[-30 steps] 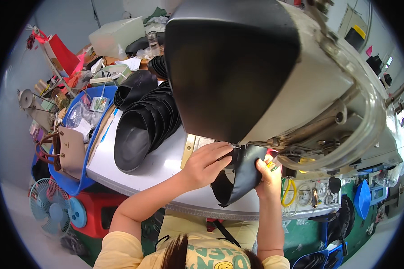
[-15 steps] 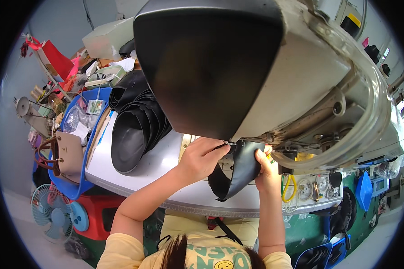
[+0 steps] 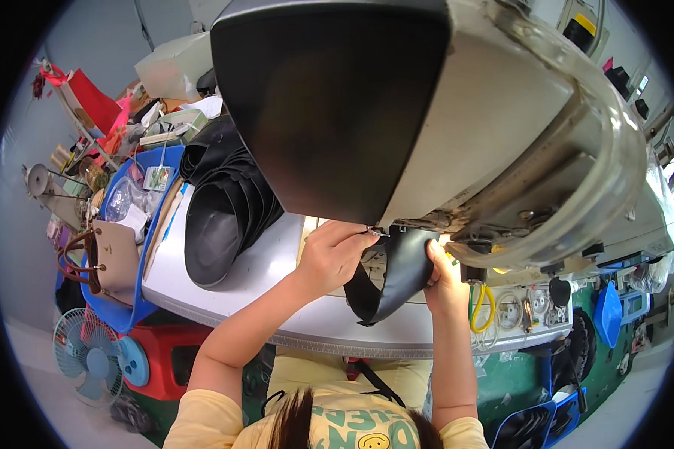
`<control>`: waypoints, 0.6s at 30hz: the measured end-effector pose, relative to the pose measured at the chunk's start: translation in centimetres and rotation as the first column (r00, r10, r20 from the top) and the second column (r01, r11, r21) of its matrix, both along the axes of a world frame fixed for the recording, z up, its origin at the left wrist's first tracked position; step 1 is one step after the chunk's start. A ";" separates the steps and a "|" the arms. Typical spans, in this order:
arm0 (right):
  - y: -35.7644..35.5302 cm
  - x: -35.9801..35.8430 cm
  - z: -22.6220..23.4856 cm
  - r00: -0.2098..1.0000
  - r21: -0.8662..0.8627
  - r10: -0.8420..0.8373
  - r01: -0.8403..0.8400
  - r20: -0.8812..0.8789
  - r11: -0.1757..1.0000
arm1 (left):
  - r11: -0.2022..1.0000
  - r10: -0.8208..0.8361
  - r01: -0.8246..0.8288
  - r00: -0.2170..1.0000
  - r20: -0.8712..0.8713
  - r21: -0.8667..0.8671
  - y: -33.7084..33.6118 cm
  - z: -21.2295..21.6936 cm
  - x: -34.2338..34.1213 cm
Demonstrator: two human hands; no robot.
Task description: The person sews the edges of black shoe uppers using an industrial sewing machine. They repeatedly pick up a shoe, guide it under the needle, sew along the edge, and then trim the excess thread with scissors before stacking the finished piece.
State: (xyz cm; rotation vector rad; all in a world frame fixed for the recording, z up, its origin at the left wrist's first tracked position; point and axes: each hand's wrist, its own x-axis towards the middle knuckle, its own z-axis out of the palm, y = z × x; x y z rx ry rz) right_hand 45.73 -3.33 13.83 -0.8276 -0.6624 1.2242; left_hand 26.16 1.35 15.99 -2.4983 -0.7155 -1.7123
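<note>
A curved strip of smooth black leather-like material (image 3: 406, 271) hangs in a loop under the sewing machine head (image 3: 494, 127). My right hand (image 3: 443, 278) pinches its right edge, thumb on the outer face. My left hand (image 3: 331, 258) is closed at the strip's upper left, its fingertips by a small metal part (image 3: 378, 231) below the machine's black cover (image 3: 329, 112). What those fingers hold is too small to make out. The stitching area is mostly hidden behind the cover and my left hand.
A stack of black curved pieces (image 3: 221, 217) lies on the white table (image 3: 292, 318) at left. Beside it are a blue bin (image 3: 131, 318) with a handbag (image 3: 117, 253) and a blue fan (image 3: 90, 359). Yellow tubing (image 3: 484, 308) hangs at right.
The machine head appears slightly farther left and higher in view. The black strip has shifted up a little. Both hands keep nearly the same places, and the metal part by my left fingertips shows more clearly.
</note>
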 end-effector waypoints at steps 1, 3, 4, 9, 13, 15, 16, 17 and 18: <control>-0.1 -0.1 0.1 0.999 -0.002 -0.035 0.036 0.029 0.999 | 1.000 -0.001 0.001 1.000 0.006 0.000 -0.1 0.0 0.0; -0.6 0.2 -0.2 0.984 -0.032 -0.121 0.126 0.128 0.991 | 1.000 -0.009 0.009 1.000 0.020 -0.003 -0.4 0.0 0.0; -1.0 0.5 -0.9 0.966 -0.056 -0.166 0.180 0.196 0.982 | 1.000 -0.018 0.018 1.000 0.019 -0.012 -0.4 0.0 0.0; -3.7 -3.0 2.0 0.425 0.507 -0.514 0.139 0.745 0.850 | 0.997 -0.039 0.040 0.999 0.009 -0.062 -0.1 -0.7 -0.2; -4.4 -5.2 2.2 0.302 0.436 -0.426 0.039 0.853 0.899 | 0.998 -0.057 0.056 0.997 -0.048 -0.016 0.2 -0.6 -0.8; -4.3 -5.0 2.4 0.281 0.417 -0.407 0.028 0.869 0.909 | 0.998 -0.060 0.060 0.997 -0.045 0.009 0.1 -0.2 -0.7; -4.3 -4.8 2.4 0.269 0.408 -0.400 0.027 0.876 0.912 | 0.998 -0.061 0.062 0.997 -0.043 0.021 0.1 0.0 -0.6; -4.5 -4.7 3.0 0.288 0.382 -0.372 0.024 0.882 0.924 | 0.998 -0.054 0.055 0.997 -0.047 0.028 0.1 0.0 -0.6; -4.4 -4.6 3.2 0.290 0.389 -0.377 0.018 0.879 0.921 | 0.998 -0.047 0.048 0.998 -0.051 0.034 0.0 0.1 -0.5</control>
